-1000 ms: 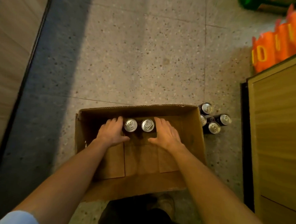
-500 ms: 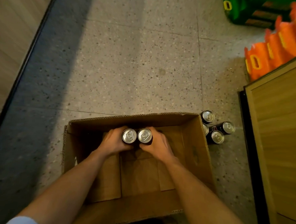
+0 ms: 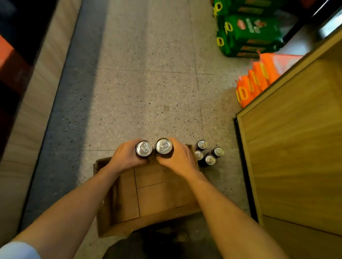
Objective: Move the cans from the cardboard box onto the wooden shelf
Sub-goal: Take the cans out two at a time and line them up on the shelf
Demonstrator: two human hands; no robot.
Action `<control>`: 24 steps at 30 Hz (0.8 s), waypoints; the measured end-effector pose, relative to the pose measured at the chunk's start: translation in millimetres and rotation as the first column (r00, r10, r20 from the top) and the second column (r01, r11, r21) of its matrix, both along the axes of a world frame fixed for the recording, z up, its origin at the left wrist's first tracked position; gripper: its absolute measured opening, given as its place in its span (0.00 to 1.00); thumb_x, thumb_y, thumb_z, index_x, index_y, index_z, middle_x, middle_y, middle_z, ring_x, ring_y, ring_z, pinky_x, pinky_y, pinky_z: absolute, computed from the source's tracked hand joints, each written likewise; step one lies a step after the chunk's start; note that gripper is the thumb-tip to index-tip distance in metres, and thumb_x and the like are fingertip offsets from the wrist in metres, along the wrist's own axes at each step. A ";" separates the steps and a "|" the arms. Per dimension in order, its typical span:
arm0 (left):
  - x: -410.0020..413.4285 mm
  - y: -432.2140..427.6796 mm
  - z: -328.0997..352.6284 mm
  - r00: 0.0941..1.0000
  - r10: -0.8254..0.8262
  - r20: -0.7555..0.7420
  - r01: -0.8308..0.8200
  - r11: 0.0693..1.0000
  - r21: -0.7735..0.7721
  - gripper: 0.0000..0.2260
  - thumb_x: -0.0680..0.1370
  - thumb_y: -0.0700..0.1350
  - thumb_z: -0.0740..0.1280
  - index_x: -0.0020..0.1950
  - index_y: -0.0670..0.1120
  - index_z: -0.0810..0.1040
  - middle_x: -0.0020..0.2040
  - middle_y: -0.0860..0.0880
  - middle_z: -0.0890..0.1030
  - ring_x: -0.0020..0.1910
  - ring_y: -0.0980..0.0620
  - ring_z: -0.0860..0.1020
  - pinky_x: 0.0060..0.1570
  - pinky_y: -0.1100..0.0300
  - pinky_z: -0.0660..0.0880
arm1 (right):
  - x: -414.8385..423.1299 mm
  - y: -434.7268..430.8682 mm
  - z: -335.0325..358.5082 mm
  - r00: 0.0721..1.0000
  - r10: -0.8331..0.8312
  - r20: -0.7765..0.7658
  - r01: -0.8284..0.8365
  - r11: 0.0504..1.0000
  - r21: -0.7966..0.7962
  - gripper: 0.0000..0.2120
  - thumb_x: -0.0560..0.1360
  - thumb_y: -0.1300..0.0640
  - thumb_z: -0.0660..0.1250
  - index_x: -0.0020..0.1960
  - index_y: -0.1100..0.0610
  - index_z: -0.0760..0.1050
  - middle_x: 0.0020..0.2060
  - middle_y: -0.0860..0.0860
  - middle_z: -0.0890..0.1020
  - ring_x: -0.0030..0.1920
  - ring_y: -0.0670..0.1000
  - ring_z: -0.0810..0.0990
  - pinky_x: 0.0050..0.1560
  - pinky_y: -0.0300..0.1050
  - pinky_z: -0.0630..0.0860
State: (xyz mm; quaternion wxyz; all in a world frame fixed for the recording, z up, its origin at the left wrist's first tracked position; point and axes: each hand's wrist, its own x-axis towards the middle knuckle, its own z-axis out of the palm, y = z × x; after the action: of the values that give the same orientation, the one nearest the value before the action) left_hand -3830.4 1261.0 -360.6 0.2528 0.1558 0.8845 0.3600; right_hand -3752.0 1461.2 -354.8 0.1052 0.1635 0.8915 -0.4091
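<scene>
Box [image 3: 154,196] on floor [image 3: 144,89], nearest. Above its far edge: left hand [image 3: 126,157] wrapped around left can [image 3: 144,148], right hand [image 3: 178,158] around right can [image 3: 163,146], both upright. Four cans [image 3: 208,153] right of box; shelf [image 3: 293,153] further right.

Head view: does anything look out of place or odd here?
Yes: four dark cans with silver tops stand on the speckled floor beside the brown cardboard box, not on the wooden shelf. None looks tipped or spilled.

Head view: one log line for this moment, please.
left hand: grip on can | right hand: grip on can | cardboard box: no cans visible | four cans: on floor
</scene>
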 end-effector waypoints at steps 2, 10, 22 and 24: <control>-2.8 10.3 66.6 1.000 -0.009 -0.023 0.010 0.999 0.034 0.24 0.59 0.57 0.72 0.53 0.51 0.81 0.44 0.53 0.85 0.45 0.52 0.82 0.46 0.54 0.79 | 2.1 8.7 66.3 1.000 -0.013 -0.027 0.013 1.000 0.003 0.26 0.64 0.41 0.75 0.60 0.44 0.72 0.53 0.43 0.83 0.53 0.48 0.81 0.52 0.48 0.79; -12.4 54.1 337.4 0.996 -0.091 -0.011 0.092 0.982 0.168 0.17 0.61 0.45 0.81 0.46 0.49 0.81 0.41 0.49 0.85 0.43 0.48 0.84 0.45 0.44 0.81 | 21.0 43.2 331.8 0.979 -0.139 -0.149 0.142 0.990 0.007 0.31 0.63 0.40 0.77 0.62 0.44 0.72 0.55 0.46 0.81 0.55 0.48 0.80 0.53 0.48 0.80; -6.6 193.3 594.2 0.883 -0.433 -0.180 0.467 0.847 0.252 0.20 0.61 0.41 0.82 0.50 0.48 0.82 0.45 0.53 0.86 0.43 0.59 0.83 0.45 0.58 0.79 | 92.8 133.5 584.4 0.852 -0.366 -0.374 0.438 0.890 0.129 0.34 0.64 0.37 0.73 0.67 0.48 0.70 0.58 0.49 0.81 0.57 0.49 0.80 0.54 0.47 0.80; -1.8 228.7 613.2 0.847 -0.497 -0.190 0.531 0.804 0.267 0.23 0.58 0.47 0.80 0.51 0.51 0.82 0.45 0.55 0.86 0.44 0.60 0.83 0.49 0.55 0.80 | 113.4 157.1 607.1 0.822 -0.405 -0.402 0.506 0.843 0.185 0.34 0.65 0.39 0.75 0.67 0.49 0.70 0.59 0.49 0.81 0.57 0.49 0.81 0.53 0.45 0.79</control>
State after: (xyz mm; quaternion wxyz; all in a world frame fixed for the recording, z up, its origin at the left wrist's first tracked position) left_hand -3832.2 1489.7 252.6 0.2640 0.4469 0.7539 0.4027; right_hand -3638.5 1618.3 252.3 -0.1799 0.3123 0.8788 -0.3127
